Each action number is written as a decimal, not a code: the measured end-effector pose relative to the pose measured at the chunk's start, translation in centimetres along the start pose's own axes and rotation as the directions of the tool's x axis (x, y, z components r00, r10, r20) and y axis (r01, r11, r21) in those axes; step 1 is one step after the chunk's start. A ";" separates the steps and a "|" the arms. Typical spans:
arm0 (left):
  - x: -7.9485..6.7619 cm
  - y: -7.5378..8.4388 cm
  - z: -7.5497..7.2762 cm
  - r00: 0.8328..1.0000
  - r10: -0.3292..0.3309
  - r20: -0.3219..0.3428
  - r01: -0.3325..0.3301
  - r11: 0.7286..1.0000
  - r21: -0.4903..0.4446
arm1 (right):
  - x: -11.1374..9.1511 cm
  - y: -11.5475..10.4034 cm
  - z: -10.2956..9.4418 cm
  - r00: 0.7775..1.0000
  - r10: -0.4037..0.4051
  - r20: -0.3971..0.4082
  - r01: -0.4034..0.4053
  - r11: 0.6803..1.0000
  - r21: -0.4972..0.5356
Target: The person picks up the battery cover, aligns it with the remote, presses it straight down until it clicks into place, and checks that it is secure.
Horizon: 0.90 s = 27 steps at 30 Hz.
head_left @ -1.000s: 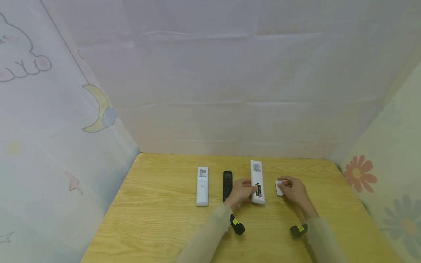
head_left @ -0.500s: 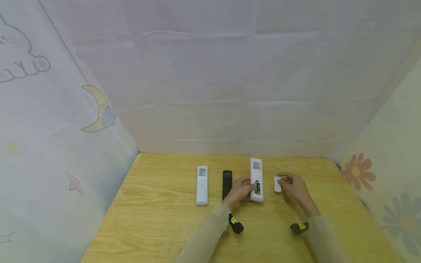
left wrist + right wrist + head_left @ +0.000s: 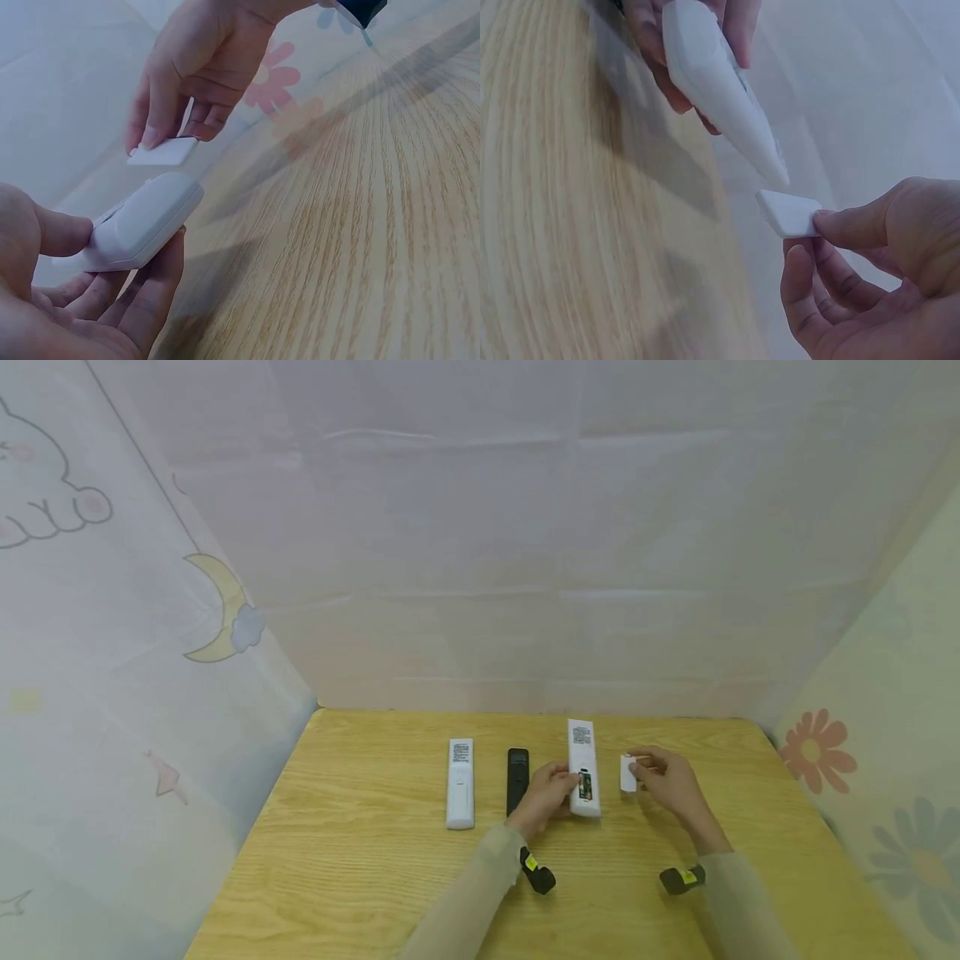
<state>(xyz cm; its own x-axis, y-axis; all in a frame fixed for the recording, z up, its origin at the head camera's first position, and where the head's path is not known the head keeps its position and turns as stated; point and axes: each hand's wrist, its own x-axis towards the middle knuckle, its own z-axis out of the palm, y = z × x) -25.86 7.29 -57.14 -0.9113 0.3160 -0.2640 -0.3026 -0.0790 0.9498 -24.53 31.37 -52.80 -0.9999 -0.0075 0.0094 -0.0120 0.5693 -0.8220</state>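
My left hand (image 3: 545,795) grips a white remote control (image 3: 582,756) by its lower part, thumb on the back face and fingers underneath. Its back faces up, with the battery compartment (image 3: 585,786) uncovered and batteries showing inside. In the left wrist view the remote (image 3: 150,221) is held above the wooden table. Just to the right, my right hand (image 3: 670,783) pinches a small white battery cover (image 3: 628,773) between thumb and fingers. A gap separates the cover (image 3: 787,214) from the remote (image 3: 716,82) in the right wrist view.
A black remote (image 3: 517,772) lies left of my left hand, partly hidden by it. Further left is another white remote (image 3: 461,785), back up with its cover on. The wooden table (image 3: 360,860) meets hanging printed sheets (image 3: 480,635) at its back and sides.
Both hands have shifted slightly up and to the left in the head view. The battery cover has turned more upright and come a little nearer the remote.
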 end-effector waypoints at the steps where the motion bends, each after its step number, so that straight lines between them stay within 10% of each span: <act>1: 0.0 0.0 0.0 1.000 0.001 0.001 -0.001 1.000 -0.001 | 0.0 -0.2 0.0 1.000 0.000 -0.003 0.000 1.000 0.002; 27: 0.4 0.5 -0.4 0.998 -0.059 0.036 0.064 0.984 -0.165 | 0.0 -1.5 0.0 0.999 -0.023 0.023 0.021 0.995 0.100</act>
<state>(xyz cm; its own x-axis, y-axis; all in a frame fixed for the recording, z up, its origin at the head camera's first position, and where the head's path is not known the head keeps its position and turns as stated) -26.53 7.01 -56.88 -0.8811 0.3539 -0.3137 -0.4026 -0.2135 0.8901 -24.49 30.49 -51.59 -0.9991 -0.0393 0.0155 -0.0326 0.4841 -0.8744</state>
